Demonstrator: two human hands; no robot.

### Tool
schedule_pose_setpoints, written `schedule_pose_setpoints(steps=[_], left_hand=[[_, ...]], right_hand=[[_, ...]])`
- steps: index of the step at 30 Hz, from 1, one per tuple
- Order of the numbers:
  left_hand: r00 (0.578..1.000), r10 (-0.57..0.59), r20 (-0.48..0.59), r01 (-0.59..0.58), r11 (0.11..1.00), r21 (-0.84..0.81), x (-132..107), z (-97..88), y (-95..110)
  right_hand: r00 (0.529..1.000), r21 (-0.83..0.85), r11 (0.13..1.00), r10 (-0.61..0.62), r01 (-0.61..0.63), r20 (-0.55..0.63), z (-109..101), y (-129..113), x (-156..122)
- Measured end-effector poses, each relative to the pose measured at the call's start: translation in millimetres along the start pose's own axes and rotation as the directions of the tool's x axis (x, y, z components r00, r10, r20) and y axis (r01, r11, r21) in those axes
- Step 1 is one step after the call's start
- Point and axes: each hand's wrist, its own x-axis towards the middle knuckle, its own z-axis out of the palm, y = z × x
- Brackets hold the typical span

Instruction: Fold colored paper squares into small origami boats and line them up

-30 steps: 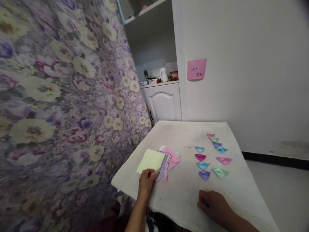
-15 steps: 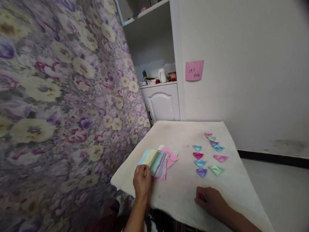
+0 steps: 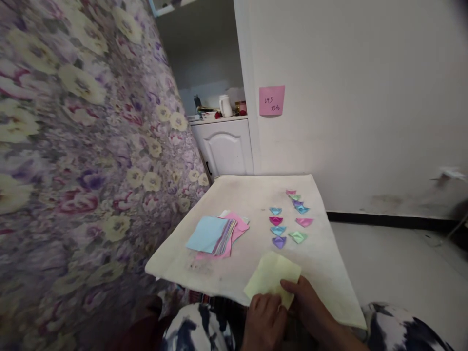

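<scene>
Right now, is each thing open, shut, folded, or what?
Yellow paper: unfolded, held by left grip and right grip
Paper pile: uneven, blue sheet on top
Paper boats: folded
Cupboard door: shut
Pink note: stuck to wall, written on
White jug: upright

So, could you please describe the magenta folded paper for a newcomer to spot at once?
On the table, right of the paper stack, find the left-hand column of four folded papers. The magenta folded paper is second from the far end, between two blue ones; no other piece is so deep a pink.
</scene>
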Motion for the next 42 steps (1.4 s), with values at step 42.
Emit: schedule_pose_setpoints(steps=[42], left_hand=[[0.331, -0.666, 0.668, 0.438, -0.519, -0.734, 26, -14.4, 19]], right_hand=[[0.922, -0.803, 0.549, -0.387, 0.232, 0.002, -12, -25, -11]])
